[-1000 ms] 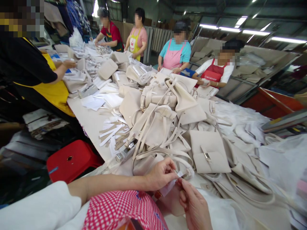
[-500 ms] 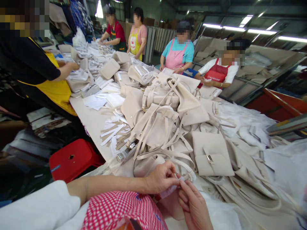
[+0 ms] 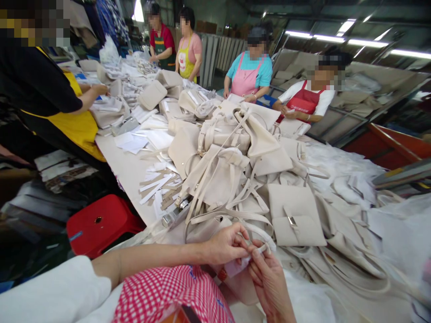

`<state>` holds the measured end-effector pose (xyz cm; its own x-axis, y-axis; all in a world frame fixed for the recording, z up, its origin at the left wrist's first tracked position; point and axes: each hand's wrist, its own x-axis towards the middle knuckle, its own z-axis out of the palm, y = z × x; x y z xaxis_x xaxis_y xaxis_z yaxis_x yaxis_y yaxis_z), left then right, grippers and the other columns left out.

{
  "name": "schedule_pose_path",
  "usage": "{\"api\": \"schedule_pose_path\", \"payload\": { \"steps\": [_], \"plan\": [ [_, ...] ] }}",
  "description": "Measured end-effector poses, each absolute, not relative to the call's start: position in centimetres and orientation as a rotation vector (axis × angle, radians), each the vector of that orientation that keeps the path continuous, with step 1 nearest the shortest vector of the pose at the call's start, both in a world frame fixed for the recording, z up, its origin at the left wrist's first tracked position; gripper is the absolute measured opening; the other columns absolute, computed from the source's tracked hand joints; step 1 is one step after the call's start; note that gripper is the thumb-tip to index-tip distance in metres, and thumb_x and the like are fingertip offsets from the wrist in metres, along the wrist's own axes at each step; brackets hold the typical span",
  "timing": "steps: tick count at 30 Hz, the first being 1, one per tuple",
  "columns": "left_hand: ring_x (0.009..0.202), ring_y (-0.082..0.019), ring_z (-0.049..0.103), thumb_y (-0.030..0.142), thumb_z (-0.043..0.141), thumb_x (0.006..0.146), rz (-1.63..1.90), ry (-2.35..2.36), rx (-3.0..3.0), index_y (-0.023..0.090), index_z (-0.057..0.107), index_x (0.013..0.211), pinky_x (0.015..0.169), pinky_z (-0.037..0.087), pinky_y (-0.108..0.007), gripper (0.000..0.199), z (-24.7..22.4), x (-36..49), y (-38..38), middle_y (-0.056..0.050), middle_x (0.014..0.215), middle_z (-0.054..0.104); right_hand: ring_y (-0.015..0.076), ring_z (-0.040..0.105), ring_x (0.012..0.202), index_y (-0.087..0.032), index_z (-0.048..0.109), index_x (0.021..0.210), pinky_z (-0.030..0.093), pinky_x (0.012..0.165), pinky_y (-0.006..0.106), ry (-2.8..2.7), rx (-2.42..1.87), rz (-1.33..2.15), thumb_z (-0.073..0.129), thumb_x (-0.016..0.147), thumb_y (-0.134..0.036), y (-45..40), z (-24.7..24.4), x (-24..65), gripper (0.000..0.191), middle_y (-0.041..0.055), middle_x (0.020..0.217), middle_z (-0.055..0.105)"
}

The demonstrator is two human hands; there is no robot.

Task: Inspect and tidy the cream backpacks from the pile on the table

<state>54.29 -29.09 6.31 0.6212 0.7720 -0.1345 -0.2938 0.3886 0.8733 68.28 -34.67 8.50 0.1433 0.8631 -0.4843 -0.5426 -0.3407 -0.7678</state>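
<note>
At the table's near edge, my left hand [image 3: 229, 244] pinches the end of a cream strap with white wrapping around it. My right hand [image 3: 266, 269] meets it fingertip to fingertip, its thumb and fingers closed on the same strap [image 3: 266, 246]. Below both hands hangs part of a cream bag [image 3: 240, 285], partly covered by the hands. Just beyond them lie more cream bags and looped straps, and a square flap bag [image 3: 296, 215] with a metal clasp is to the right.
Paper and beige strips [image 3: 158, 188] lie left of the bag heap on the table [image 3: 116, 166]. A red stool [image 3: 101, 222] stands at the left. Several people work around the table. Clear plastic [image 3: 400, 229] lies at right.
My right hand has shifted slightly up and turned, its fingers closing in around the strap beside my left fingertips. The view has moved a little.
</note>
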Motion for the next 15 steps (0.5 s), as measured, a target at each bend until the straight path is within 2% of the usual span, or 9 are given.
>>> {"api": "schedule_pose_path", "payload": {
  "steps": [2,5,7,9,11,13,15],
  "plan": [
    [0.052,-0.008,0.056,0.028,0.08,0.067,0.674,0.57,0.874,0.02,0.046,0.095,0.052,0.043,-0.021,0.045,6.1,54.3,-28.8,0.004,0.075,0.067,0.0,0.019,0.039,-0.019,0.07,0.098,0.018,0.036,0.013,-0.374,-1.225,1.498,0.093,0.058,-0.036,-34.8,8.1,68.3,0.05,-0.0069,0.054,0.055],
    [0.052,-0.01,0.058,0.03,0.087,0.055,0.539,0.54,0.737,0.02,0.047,0.093,0.051,0.046,-0.024,0.056,5.7,54.2,-28.2,-0.002,0.087,0.07,0.0023,0.037,0.04,-0.02,0.069,0.107,0.03,0.038,0.015,-0.353,-1.23,1.495,0.094,0.057,-0.034,-35.0,7.7,68.4,0.058,0.0026,0.073,0.072],
    [0.055,-0.013,0.061,0.029,0.088,0.051,0.443,0.544,0.702,0.019,0.049,0.091,0.051,0.047,-0.026,0.057,5.6,54.0,-27.9,-0.003,0.087,0.07,0.0093,0.055,0.05,-0.021,0.069,0.108,0.045,0.046,0.021,-0.334,-1.235,1.493,0.095,0.056,-0.033,-35.2,7.5,68.3,0.06,0.009,0.091,0.076],
    [0.057,-0.015,0.062,0.029,0.085,0.053,0.354,0.568,0.745,0.02,0.051,0.089,0.051,0.049,-0.028,0.051,6.3,53.6,-27.8,-0.001,0.079,0.067,0.0158,0.064,0.059,-0.021,0.071,0.107,0.051,0.052,0.027,-0.346,-1.241,1.506,0.095,0.055,-0.035,-35.4,7.2,68.2,0.058,0.0097,0.093,0.076],
    [0.057,-0.016,0.06,0.029,0.078,0.061,0.33,0.637,0.934,0.02,0.054,0.087,0.054,0.049,-0.03,0.036,7.8,52.7,-27.9,0.001,0.072,0.064,0.0126,0.059,0.052,-0.023,0.072,0.107,0.047,0.047,0.024,-0.401,-1.245,1.494,0.092,0.06,-0.038,-35.8,6.8,68.3,0.053,0.0073,0.089,0.076],
    [0.061,-0.016,0.059,0.028,0.066,0.074,0.45,0.786,1.283,0.02,0.06,0.085,0.062,0.05,-0.031,0.015,9.5,51.6,-27.8,0.001,0.072,0.064,0.0057,0.044,0.039,-0.025,0.074,0.107,0.036,0.038,0.018,-0.482,-1.249,1.46,0.088,0.067,-0.043,-36.3,6.2,68.5,0.046,0.0037,0.077,0.075],
    [0.072,-0.017,0.06,0.025,0.057,0.083,0.684,0.944,1.645,0.019,0.065,0.087,0.073,0.049,-0.032,0.01,10.8,50.6,-27.6,-0.002,0.079,0.067,0.005,0.04,0.036,-0.025,0.075,0.107,0.032,0.036,0.017,-0.557,-1.262,1.441,0.084,0.07,-0.049,-37.0,5.6,68.6,0.044,0.003,0.068,0.072]
  ]
}}
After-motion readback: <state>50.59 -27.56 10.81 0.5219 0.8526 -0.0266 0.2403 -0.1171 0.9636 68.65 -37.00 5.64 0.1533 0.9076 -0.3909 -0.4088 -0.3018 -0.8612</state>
